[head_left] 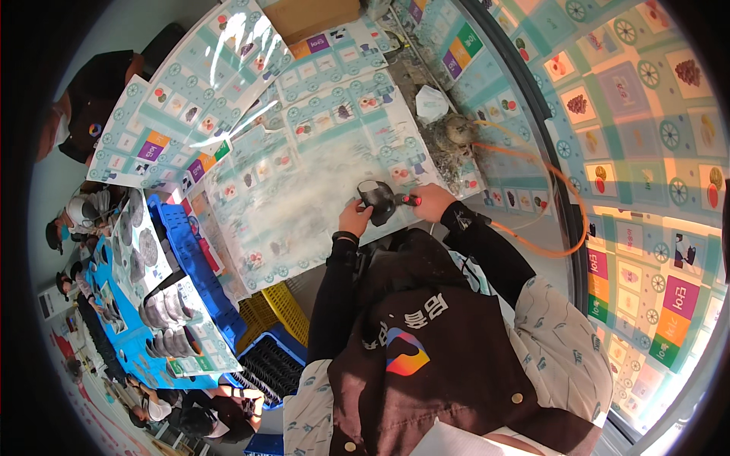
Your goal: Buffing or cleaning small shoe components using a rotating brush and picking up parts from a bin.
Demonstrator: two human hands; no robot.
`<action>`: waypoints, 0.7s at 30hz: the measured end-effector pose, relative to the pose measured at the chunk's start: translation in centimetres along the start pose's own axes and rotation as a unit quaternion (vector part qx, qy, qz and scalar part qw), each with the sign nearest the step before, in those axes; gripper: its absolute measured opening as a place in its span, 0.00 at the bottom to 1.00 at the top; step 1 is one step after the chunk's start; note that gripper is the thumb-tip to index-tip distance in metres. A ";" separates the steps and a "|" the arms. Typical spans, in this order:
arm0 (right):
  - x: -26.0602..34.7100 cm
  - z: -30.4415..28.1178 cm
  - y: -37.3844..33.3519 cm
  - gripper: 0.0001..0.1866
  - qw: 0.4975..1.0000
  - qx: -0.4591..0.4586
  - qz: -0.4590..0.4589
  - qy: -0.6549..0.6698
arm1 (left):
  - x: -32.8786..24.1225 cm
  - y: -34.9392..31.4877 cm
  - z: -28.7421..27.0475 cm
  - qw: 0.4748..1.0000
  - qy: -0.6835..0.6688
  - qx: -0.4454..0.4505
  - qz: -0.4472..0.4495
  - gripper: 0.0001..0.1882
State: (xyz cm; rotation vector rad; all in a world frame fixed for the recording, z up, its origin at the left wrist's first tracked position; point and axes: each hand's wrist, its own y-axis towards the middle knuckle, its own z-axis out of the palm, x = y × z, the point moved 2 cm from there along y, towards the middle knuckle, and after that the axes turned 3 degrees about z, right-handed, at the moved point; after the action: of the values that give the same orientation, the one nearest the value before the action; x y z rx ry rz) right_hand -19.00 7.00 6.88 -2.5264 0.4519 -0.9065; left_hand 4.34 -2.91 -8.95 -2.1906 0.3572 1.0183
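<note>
My left hand [355, 219] grips a dark, glossy, rounded piece [378, 204] with a paler grey patch on its upper end. I cannot make out what kind of piece it is. In my right hand [435, 202] is a small hand tool with a red-and-black grip [411, 201]. Its front end meets the right side of the piece, or lies very close to it; the tip is too small to tell. Both hands are above the near edge of a worktable [319, 197] covered with teal-patterned sheet and pale dust.
Patterned panels [190, 99] stand at the table's left. At right are a grey dusty heap [452, 131], a white crumpled item [431, 104] and an orange hose [576, 190]. Blue [179, 243] and yellow crates [285, 311] stand left. Several people are beyond a blue table [125, 334].
</note>
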 end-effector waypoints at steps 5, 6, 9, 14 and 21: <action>0.7 0.2 -0.6 0.12 1.000 -0.007 -0.023 -0.007 | -0.3 0.0 -0.1 1.000 0.009 0.005 -0.002 0.31; 0.9 -0.2 -0.8 0.12 0.999 -0.036 -0.009 0.015 | -0.1 -0.1 -0.2 1.000 0.010 0.002 -0.001 0.31; -0.3 0.1 -0.9 0.13 0.997 -0.072 0.006 0.029 | -0.4 -0.1 -0.1 1.000 0.015 0.006 0.002 0.32; -1.5 1.6 -1.6 0.12 1.000 0.009 -0.014 -0.023 | 0.2 -0.2 0.1 0.999 0.020 -0.013 0.026 0.31; 0.0 0.6 -2.6 0.09 0.989 -0.112 -0.005 0.093 | 0.4 -0.1 0.3 1.000 -0.008 -0.015 0.001 0.30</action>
State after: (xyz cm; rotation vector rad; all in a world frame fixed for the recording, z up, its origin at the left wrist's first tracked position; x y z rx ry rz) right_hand -18.19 9.34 7.74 -2.6556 0.6307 -1.1590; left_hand 4.48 -2.60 -9.38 -2.2079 0.3391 1.0470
